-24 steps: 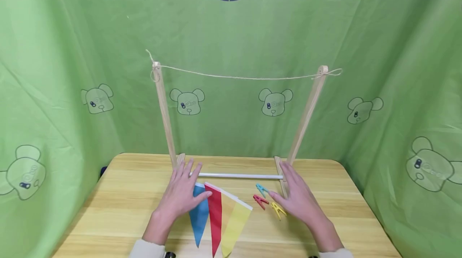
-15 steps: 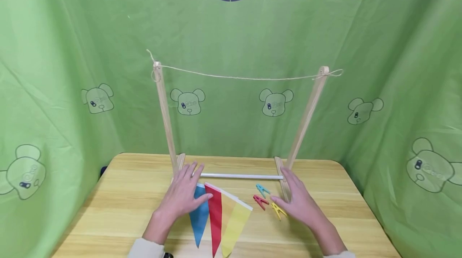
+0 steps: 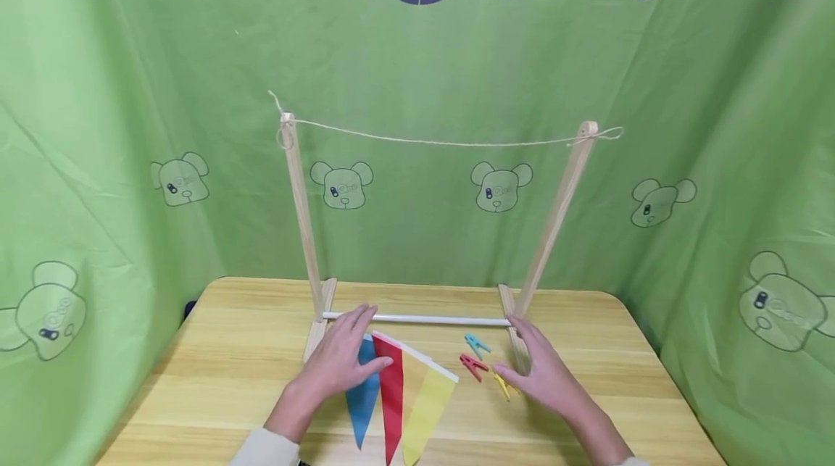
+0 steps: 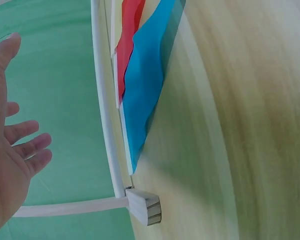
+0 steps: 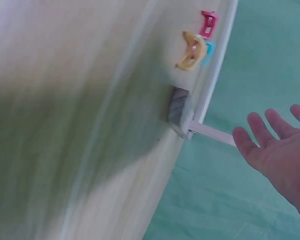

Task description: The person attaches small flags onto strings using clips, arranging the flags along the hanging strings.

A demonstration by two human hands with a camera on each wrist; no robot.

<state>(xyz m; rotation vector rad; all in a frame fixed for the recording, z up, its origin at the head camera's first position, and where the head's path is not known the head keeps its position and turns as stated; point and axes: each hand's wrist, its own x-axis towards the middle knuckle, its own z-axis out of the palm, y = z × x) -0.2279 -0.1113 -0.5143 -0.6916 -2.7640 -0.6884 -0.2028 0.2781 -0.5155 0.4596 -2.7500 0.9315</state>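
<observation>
My left hand (image 3: 339,356) hovers with loosely spread fingers over the left end of some triangular pennants, holding nothing. The blue pennant (image 3: 362,408), red pennant (image 3: 391,401) and yellow pennant (image 3: 430,404) lie fanned out, white strips along their top edges; a pale orange area shows between red and yellow. My right hand (image 3: 544,372), also empty and with relaxed fingers, is above the right foot of a wooden stand, beside three small clothespins: a blue clothespin (image 3: 477,345), a red clothespin (image 3: 472,367) and a yellow clothespin (image 3: 501,385). The hand partly hides the yellow one in the head view.
Two wooden posts, left post (image 3: 303,219) and right post (image 3: 554,223), rise from flat feet, joined low by a white rod (image 3: 437,319). A thin string (image 3: 430,142) sags slightly between their tops. Green printed cloth (image 3: 417,67) surrounds the wooden table (image 3: 209,372).
My left hand has shifted a little right and its fingers bend more. My right hand has drawn slightly nearer and now covers part of the yellow clothespin. Pennants and clothespins stay put.
</observation>
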